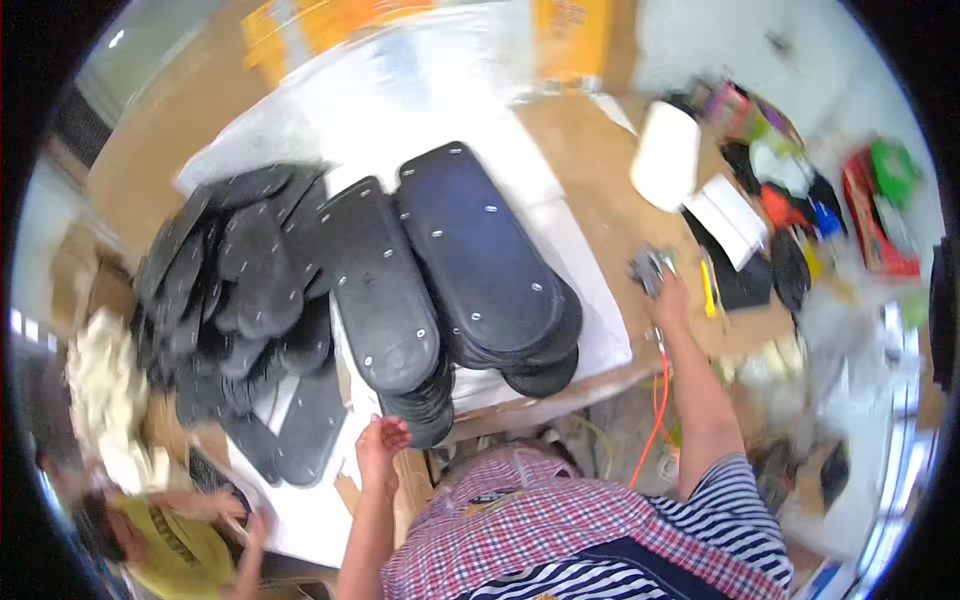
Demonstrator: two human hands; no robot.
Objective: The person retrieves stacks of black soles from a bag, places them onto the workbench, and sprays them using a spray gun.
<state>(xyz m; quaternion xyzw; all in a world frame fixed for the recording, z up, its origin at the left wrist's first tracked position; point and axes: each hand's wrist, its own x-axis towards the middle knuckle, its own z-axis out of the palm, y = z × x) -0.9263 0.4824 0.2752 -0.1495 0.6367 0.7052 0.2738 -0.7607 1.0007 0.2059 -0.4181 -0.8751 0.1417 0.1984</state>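
Note:
My right hand (668,300) is closed around a small grey metal spray gun (648,270) over the brown board at the right of the table. An orange hose (655,420) runs down from its handle. My left hand (382,445) is beside the near end of a stack of long black rounded pads (385,290), its fingers loosely bent and nothing visible in them. To the right of that stack lies a second, wider stack of black pads (480,250). Small light metal-looking rings dot the top pads of both stacks.
A loose heap of black pads (240,270) covers the table's left side. At right are a white cylinder (665,155), an open notebook (730,220), a yellow pen-like tool (708,288) and mixed clutter. Another person in a yellow top (185,550) works at lower left.

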